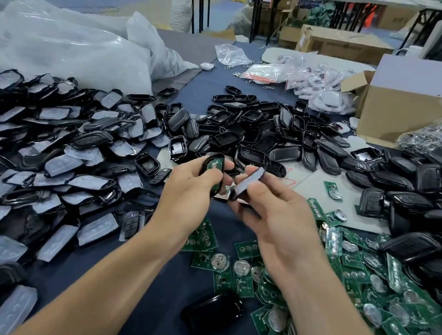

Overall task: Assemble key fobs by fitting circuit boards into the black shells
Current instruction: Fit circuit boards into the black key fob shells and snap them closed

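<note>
A: What's in each grip?
B: The left hand [193, 183] curls round a black shell [215, 189], green circuit board [213, 165] seated inside; the right hand [273, 217] pinches a second shell half [249, 182] just beside it, above the surface [151, 331].
A: Any writing?
B: Board markings too blurred to read.

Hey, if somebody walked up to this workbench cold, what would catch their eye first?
First, the hands at mid-table: the left hand holds a black shell with a green board seated in it, while the right hand grips a second shell half. Next come the heap of pad-lined shells at left and the loose circuit boards spread at lower right.
</note>
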`<state>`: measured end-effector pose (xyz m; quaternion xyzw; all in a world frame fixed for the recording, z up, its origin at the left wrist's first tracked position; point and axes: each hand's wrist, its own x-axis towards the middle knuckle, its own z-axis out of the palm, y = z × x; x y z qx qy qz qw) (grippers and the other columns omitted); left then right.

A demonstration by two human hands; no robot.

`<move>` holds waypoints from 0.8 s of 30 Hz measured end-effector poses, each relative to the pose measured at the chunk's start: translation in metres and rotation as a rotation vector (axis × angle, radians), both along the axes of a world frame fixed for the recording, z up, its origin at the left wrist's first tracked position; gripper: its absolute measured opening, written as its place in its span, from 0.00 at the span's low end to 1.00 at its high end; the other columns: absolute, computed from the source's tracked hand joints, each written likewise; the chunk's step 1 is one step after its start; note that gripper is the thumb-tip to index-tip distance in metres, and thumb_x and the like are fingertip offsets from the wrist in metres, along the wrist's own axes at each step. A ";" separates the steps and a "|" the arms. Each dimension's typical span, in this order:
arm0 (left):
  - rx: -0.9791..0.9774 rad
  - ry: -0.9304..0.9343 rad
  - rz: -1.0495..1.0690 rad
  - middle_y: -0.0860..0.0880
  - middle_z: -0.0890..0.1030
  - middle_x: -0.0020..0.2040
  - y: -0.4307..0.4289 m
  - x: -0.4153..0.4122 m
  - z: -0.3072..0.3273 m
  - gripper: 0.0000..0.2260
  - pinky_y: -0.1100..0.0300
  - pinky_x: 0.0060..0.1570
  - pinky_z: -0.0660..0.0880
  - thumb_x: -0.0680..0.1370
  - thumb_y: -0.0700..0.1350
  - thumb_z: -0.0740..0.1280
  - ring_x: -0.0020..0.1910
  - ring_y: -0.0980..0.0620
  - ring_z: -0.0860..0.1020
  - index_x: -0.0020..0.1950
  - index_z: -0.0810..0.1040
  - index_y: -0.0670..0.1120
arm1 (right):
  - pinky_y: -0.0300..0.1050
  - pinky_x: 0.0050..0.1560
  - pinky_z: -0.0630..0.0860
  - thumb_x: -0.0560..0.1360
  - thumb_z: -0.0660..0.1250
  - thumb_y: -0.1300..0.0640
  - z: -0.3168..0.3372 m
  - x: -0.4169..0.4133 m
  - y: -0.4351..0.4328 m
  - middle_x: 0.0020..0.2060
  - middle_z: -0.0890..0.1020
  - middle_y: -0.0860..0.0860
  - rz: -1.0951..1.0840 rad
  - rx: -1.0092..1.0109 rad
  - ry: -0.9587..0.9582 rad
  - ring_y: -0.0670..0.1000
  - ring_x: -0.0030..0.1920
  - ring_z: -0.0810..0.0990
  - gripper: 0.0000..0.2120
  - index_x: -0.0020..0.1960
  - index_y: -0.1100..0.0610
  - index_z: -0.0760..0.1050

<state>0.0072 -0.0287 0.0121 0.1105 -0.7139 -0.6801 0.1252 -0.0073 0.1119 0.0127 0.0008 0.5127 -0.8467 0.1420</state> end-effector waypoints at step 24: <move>-0.173 -0.003 -0.310 0.53 0.85 0.62 0.004 0.006 0.002 0.36 0.64 0.65 0.75 0.73 0.20 0.58 0.63 0.58 0.81 0.74 0.75 0.50 | 0.25 0.50 0.72 0.77 0.71 0.58 -0.003 0.014 -0.004 0.46 0.83 0.35 -0.176 0.824 0.455 0.36 0.50 0.81 0.16 0.63 0.45 0.81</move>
